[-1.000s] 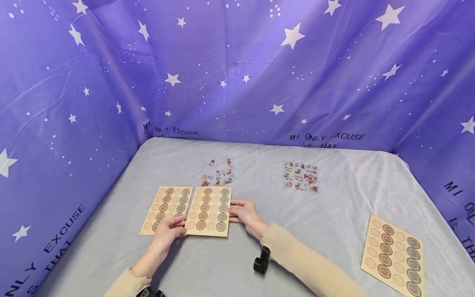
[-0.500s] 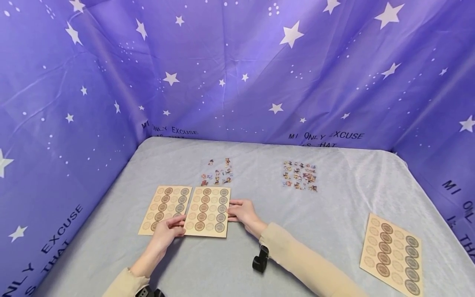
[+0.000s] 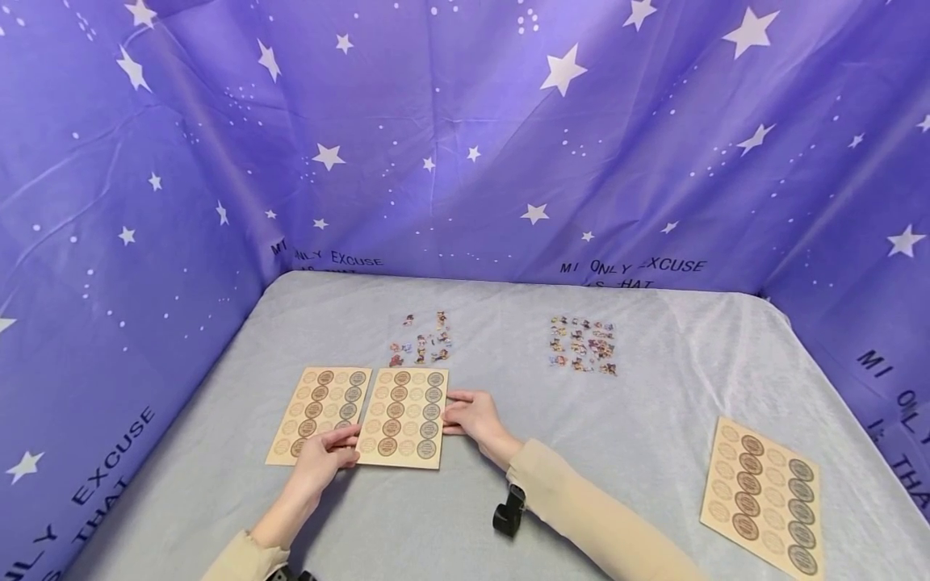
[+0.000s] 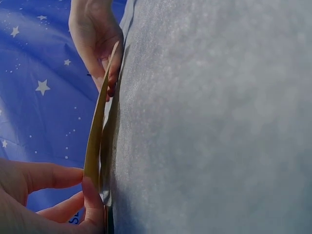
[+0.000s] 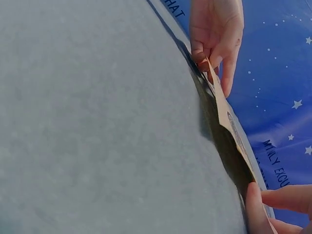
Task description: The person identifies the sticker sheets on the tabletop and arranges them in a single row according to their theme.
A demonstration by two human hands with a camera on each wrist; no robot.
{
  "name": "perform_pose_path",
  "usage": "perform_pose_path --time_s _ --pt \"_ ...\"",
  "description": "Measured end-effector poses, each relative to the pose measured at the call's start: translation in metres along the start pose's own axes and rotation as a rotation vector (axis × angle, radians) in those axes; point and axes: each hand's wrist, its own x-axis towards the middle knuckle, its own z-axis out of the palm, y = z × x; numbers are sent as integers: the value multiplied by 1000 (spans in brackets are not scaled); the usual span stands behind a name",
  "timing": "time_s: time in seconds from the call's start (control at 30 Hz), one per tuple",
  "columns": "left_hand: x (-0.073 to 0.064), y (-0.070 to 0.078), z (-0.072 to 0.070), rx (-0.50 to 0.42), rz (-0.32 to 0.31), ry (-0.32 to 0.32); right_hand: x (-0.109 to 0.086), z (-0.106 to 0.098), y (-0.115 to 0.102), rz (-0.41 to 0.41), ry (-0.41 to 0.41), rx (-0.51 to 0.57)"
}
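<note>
The held sheet [image 3: 402,418] seems light and bendable, best taken at its opposite edges, where the left hand [image 3: 318,464] and right hand [image 3: 477,420] pinch it, fingers [image 4: 56,176] nearly closed.

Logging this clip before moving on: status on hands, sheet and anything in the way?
Left hand, right hand: both pinch one tan sheet, opposite edges. Neighbouring sheet: close on its left, partly covered by left hand. No obstruction seen.
</note>
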Motion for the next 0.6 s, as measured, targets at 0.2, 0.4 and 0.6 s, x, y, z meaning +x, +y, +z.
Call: perform_pose_path --time_s 0.2,0.4,0.6 --pt "-1 0 -1 55 15 23 -5 -9 -6 0 0 -106" --pt "0 2 1 79 84 22 -12 -27 -11 -13 -16 -180" --pt "2 6 10 35 110 -6 -19 -50 -17 -8 -66 -189"
